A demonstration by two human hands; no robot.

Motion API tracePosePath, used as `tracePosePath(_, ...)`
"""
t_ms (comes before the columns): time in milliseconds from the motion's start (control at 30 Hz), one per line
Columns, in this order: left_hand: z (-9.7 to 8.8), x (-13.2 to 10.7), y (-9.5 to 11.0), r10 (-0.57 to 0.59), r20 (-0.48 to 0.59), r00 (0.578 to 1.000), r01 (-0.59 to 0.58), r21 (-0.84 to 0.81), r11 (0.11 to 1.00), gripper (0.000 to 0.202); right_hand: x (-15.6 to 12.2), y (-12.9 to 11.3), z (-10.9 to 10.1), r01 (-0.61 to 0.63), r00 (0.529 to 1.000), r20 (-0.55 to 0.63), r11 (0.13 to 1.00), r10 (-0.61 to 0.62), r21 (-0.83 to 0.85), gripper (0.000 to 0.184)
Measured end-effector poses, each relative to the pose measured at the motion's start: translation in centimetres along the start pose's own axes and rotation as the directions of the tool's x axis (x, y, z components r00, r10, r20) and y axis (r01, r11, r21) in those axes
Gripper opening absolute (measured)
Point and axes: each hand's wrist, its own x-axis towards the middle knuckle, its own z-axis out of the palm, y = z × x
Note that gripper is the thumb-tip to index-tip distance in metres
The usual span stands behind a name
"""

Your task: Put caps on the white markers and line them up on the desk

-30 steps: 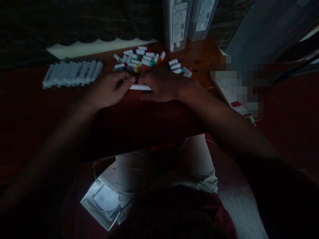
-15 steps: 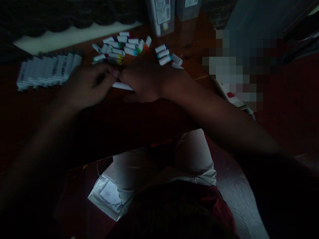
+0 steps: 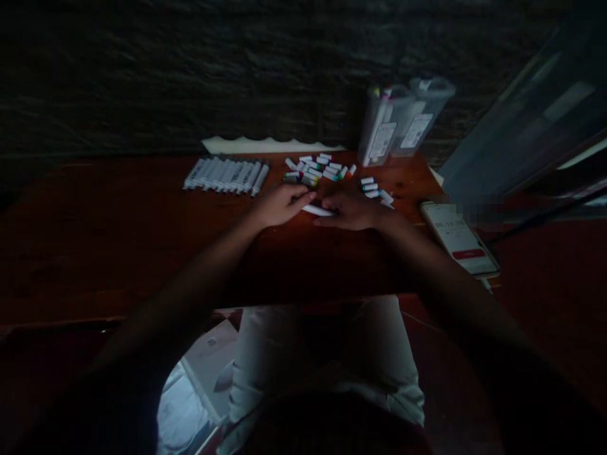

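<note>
My right hand is closed around the right end of a white marker barrel, which lies nearly level just above the table. Close by on the left, my left hand has thumb and fingers pinched together above the barrel's left end. Whatever is in that pinch is too small and dark to make out. Behind both hands lies a loose heap of short white marker pieces with coloured ends. A smaller group of similar pieces is beyond my right hand. To the left, several white marker barrels lie side by side in a row.
Two clear plastic containers with labels stand at the back right, the nearer one with some markers inside. A phone lies at the table's right edge. A wavy-edged pale strip runs along the wall. A white box is below the table.
The view has drawn back and tilted up, so more table, the wall and the phone show. My hands have moved slightly apart, with the barrel still between them.
</note>
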Motion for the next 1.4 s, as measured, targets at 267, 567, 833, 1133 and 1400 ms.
tracePosePath(267, -0.6, 0.1, -1.2, -0.028, -0.196, 0.98, 0.01, -0.091, 0.996, 0.036, 0.9, -1.1, -0.8, -0.111, 0.985, 0.132, 0.994, 0.11, 0.001, 0.047)
tracePosePath(567, -0.2, 0.1, -2.0, 0.022, -0.124, 0.992, -0.029, -0.057, 0.998, 0.042, 2.6, -0.7, -1.5, -0.307, 0.926, 0.305, 0.912, 0.221, 0.273, 0.052)
tracePosePath(833, 0.2, 0.5, -2.5, 0.004, -0.121, 0.993, -0.015, -0.096, 0.995, 0.044, 1.6, -0.1, 0.2, -0.142, 0.989, 0.066, 0.959, 0.129, 0.247, 0.059)
tracePosePath(1133, 0.1, 0.6, -2.3, -0.01, -0.111, 0.994, 0.001, -0.084, 0.996, 0.043, 1.8, -0.3, 0.2, -0.108, 0.994, 0.025, 0.987, 0.105, 0.118, 0.055)
tracePosePath(1400, 0.1, 0.6, -2.1, -0.007, -0.098, 0.995, -0.001, -0.08, 0.997, 0.04, 1.8, -0.5, 0.1, -0.052, 0.999, -0.014, 0.999, 0.053, 0.009, 0.053)
